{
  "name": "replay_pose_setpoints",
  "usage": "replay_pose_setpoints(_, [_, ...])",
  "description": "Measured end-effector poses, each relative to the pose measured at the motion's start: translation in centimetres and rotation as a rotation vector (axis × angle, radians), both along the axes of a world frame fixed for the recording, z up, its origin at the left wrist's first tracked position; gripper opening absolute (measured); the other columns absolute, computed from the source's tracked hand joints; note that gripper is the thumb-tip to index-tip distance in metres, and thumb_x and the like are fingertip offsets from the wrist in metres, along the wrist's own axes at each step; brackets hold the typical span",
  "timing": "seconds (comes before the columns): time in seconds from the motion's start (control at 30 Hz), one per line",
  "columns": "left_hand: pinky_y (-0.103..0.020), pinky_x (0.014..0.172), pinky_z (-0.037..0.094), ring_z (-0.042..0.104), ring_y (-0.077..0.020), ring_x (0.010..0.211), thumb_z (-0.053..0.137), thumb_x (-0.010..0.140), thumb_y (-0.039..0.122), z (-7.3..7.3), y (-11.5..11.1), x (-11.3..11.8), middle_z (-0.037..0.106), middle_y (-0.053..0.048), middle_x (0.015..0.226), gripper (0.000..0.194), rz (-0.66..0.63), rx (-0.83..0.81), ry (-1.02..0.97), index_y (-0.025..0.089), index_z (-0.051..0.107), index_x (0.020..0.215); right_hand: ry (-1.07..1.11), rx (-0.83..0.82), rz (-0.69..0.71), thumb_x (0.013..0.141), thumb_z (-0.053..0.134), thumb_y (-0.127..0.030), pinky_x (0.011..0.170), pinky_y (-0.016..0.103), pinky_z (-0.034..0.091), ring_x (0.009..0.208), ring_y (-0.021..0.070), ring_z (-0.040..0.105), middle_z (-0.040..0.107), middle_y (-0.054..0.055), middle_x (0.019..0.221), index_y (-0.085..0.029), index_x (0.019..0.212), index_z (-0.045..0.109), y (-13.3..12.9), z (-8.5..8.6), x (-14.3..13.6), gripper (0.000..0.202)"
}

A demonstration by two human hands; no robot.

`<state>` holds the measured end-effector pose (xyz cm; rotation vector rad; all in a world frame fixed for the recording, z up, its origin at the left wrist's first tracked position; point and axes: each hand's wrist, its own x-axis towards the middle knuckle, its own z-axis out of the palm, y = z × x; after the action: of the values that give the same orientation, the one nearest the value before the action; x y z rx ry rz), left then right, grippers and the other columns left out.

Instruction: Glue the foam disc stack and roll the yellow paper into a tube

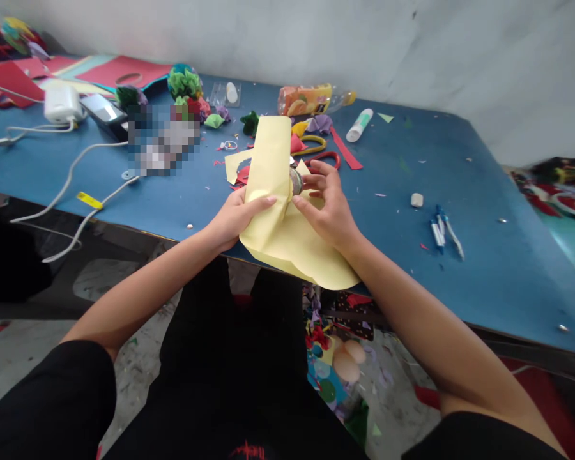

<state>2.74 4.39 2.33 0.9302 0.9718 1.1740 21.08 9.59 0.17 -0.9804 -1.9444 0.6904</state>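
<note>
A large sheet of pale yellow paper (268,150), with one part folded upright, spans the table's front edge. My left hand (237,216) grips its left side, thumb on the front and the other fingers behind. At the right edge of the fold, my right hand (329,207) has its fingers curled around a small, round, greyish thing (296,182), partly covered by paper and fingers; I cannot make out its kind. The right thumb is close to the paper. Just behind lie red-handled scissors (333,156) and yellow-handled scissors (316,142).
On the blue table (393,191) lie a plastic bottle (311,99), a glue stick (360,125), an eraser (416,200) and several pens (445,230). Leftward are a white charger (63,103) with cables, paper flowers (184,82) and red paper sheets (119,75). A wall rises behind.
</note>
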Motion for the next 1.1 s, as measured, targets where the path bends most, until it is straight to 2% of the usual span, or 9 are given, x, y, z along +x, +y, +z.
replay_pose_setpoints(0.33, [-0.034,0.079,0.057,0.069,-0.028,0.093,0.071,0.068,0.028,0.26,-0.13,-0.08,0.072,-0.013,0.097,0.042,-0.033,-0.007,-0.006,0.009,0.063,0.105,0.003,-0.025,0.011,0.077,0.067,-0.043,0.094,0.046,0.049,0.112,0.0251,0.058,0.061,0.006,0.119,-0.03,0.133,0.035,-0.17,0.26,0.09,0.066])
replay_pose_setpoints(0.67, [-0.033,0.077,0.058,0.069,-0.0287,0.091,0.072,0.066,0.028,0.33,-0.21,-0.12,0.072,-0.013,0.094,0.042,-0.032,-0.004,-0.01,0.01,0.063,0.102,0.021,-0.023,0.016,0.076,0.065,-0.042,0.091,0.046,0.049,0.109,0.0255,0.059,0.061,0.007,0.118,-0.028,0.131,0.034,-0.13,0.16,0.02,0.065])
replay_pose_setpoints(0.8, [-0.035,0.081,0.057,0.068,-0.0296,0.094,0.071,0.065,0.027,0.41,-0.27,-0.19,0.072,-0.013,0.095,0.042,-0.043,-0.014,-0.022,0.009,0.064,0.102,0.025,-0.031,0.016,0.076,0.065,-0.044,0.091,0.045,0.049,0.108,0.0245,0.059,0.061,0.007,0.118,-0.028,0.131,0.034,-0.21,0.24,-0.01,0.066])
replay_pose_setpoints(1.1, [-0.037,0.083,0.056,0.067,-0.0302,0.097,0.069,0.065,0.029,0.38,-0.27,-0.3,0.071,-0.014,0.097,0.043,-0.042,-0.016,0.009,0.009,0.063,0.103,0.127,-0.143,0.086,0.076,0.063,-0.06,0.092,0.044,0.051,0.106,0.0227,0.06,0.06,0.004,0.119,-0.032,0.132,0.034,-0.16,0.27,0.05,0.07])
